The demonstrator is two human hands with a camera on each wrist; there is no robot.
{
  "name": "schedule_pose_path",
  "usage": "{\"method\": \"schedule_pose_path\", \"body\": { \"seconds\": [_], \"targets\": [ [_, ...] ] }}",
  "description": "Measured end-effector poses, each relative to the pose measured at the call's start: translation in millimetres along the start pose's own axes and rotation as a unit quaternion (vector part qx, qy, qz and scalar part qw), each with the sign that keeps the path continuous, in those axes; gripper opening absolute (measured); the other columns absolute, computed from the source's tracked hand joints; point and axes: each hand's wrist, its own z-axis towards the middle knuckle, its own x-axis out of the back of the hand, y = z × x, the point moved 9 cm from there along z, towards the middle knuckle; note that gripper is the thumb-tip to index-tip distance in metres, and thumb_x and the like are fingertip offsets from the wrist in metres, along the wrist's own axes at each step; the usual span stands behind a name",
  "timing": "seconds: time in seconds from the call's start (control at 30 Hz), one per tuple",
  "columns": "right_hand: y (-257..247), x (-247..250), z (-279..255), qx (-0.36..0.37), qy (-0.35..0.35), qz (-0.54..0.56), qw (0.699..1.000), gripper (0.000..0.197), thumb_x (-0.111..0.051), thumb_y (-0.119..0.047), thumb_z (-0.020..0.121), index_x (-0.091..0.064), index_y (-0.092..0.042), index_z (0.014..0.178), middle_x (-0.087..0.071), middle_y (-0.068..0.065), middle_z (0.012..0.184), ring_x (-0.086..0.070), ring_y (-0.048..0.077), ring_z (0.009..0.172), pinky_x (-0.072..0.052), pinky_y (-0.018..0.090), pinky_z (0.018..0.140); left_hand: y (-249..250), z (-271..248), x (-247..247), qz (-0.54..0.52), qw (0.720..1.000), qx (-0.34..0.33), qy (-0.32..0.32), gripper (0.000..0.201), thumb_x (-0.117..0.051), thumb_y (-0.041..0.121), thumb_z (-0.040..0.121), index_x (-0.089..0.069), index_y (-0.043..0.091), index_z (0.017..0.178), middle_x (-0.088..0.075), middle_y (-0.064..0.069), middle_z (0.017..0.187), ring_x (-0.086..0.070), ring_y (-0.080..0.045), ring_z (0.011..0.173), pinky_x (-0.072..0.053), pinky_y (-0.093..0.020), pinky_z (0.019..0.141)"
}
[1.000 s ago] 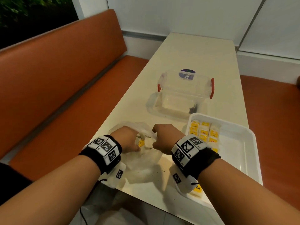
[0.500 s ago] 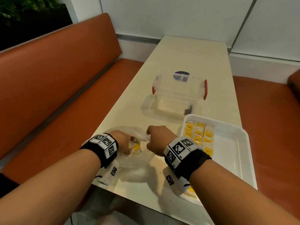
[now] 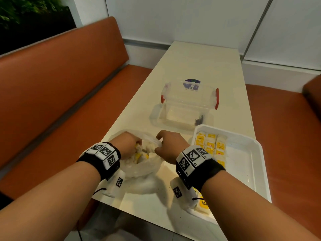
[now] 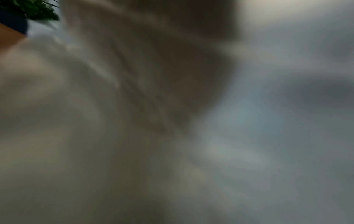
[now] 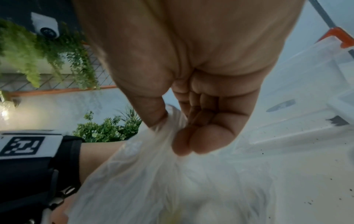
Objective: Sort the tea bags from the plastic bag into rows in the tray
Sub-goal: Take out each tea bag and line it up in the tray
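R hand (image 3: 167, 146) pinching plastic bag (image 3: 144, 168) rim, L hand (image 3: 127, 145) inside

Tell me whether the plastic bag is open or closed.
Open. The right hand pinches the plastic bag rim and pulls its mouth wide, while the left hand reaches inside among the tea bags.

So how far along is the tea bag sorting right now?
Partly done: a few rows of tea bags fill the tray's far left corner. In hand: the right hand pinches the plastic bag open while the left hand reaches inside. Left: the bags still inside it.
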Motion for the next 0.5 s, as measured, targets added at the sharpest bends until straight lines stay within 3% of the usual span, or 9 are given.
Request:
{"method": "schedule_pose_path", "body": {
  "seconds": [0.13, 0.23, 0.33, 0.5],
  "targets": [
    [-0.5, 5.0, 2.4, -0.004, 0.006, 0.048, 0.999, 0.037, -0.059, -0.018, 0.086, -0.054, -0.015, 0.122, -0.064, 0.009, 0.111, -0.065, 0.028, 0.093, -0.056, 0.038, 0.081, 4.4, -13.6, 35.8, -0.108, 0.988, -0.031, 0.108, 0.026, -0.058, 0.011, 0.087, -0.065, 0.020, 0.111, -0.055, 0.007, 0.104, -0.055, -0.016, 0.099, -0.044, -0.025, 0.081],
    [0.7, 8.9, 5.4, -0.007, 0.021, 0.050, 0.999, 0.032, -0.056, -0.018, 0.087, -0.054, -0.014, 0.119, -0.065, 0.010, 0.107, -0.066, 0.028, 0.090, -0.055, 0.038, 0.081, -6.4, -23.7, 54.0, -0.230, 0.955, -0.027, 0.184, 0.024, -0.063, 0.013, 0.085, -0.065, 0.028, 0.103, -0.064, 0.008, 0.097, -0.061, -0.015, 0.089, -0.049, -0.028, 0.077],
    [7.9, 10.0, 9.2, -0.026, 0.029, 0.057, 0.998, 0.034, -0.056, -0.019, 0.088, -0.053, -0.014, 0.121, -0.065, 0.010, 0.109, -0.066, 0.028, 0.093, -0.055, 0.038, 0.083, -19.4, -29.5, 59.7, -0.364, 0.909, -0.024, 0.202, 0.021, -0.066, 0.008, 0.084, -0.066, 0.027, 0.092, -0.071, 0.003, 0.088, -0.067, -0.016, 0.082, -0.057, -0.032, 0.075],
    [21.9, 7.7, 13.7, -0.045, 0.026, 0.064, 0.997, 0.036, -0.057, -0.022, 0.088, -0.053, -0.016, 0.123, -0.064, 0.009, 0.114, -0.065, 0.026, 0.096, -0.055, 0.038, 0.086, -13.3, -46.2, 67.0, -0.545, 0.816, -0.059, 0.181, 0.019, -0.065, -0.005, 0.083, -0.065, 0.012, 0.091, -0.073, 0.000, 0.081, -0.068, -0.015, 0.075, -0.056, -0.021, 0.063]
  ]
}}
